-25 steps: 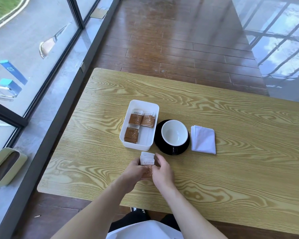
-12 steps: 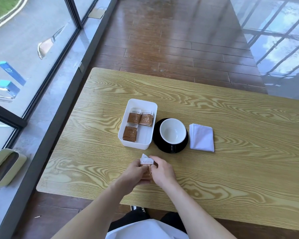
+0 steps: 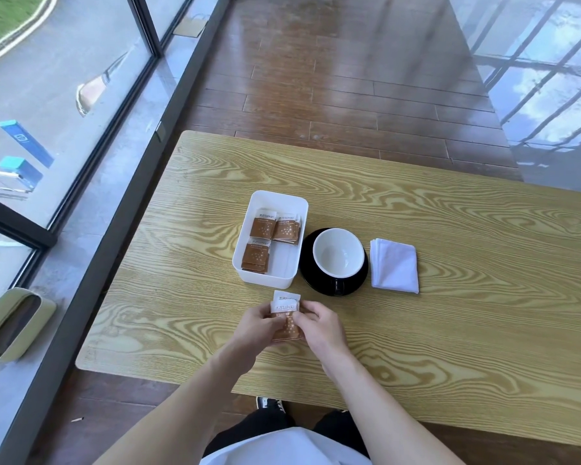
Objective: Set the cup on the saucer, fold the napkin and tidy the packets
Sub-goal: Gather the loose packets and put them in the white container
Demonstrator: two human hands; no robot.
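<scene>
A white cup [image 3: 338,252] stands on a black saucer [image 3: 316,283] in the middle of the wooden table. To its right lies a folded white napkin [image 3: 395,266]. Left of the saucer, a white plastic tray [image 3: 284,200] holds several brown-and-white packets [image 3: 263,228]. Just in front of the tray, my left hand [image 3: 253,330] and my right hand [image 3: 323,327] together pinch a small stack of the same packets [image 3: 285,310], held low over the table. Fingers cover the stack's lower part.
The wooden table [image 3: 450,330] ends at a rounded near-left corner. A glass wall with a dark frame [image 3: 91,263] runs along the left. A pale green bin [image 3: 10,323] stands on the floor by it. Dark wood floor lies beyond the table.
Both hands stay on the packet stack in front of the tray. The top packets have shifted slightly between the fingers, now showing two white edges. Cup, saucer and napkin have not moved.
</scene>
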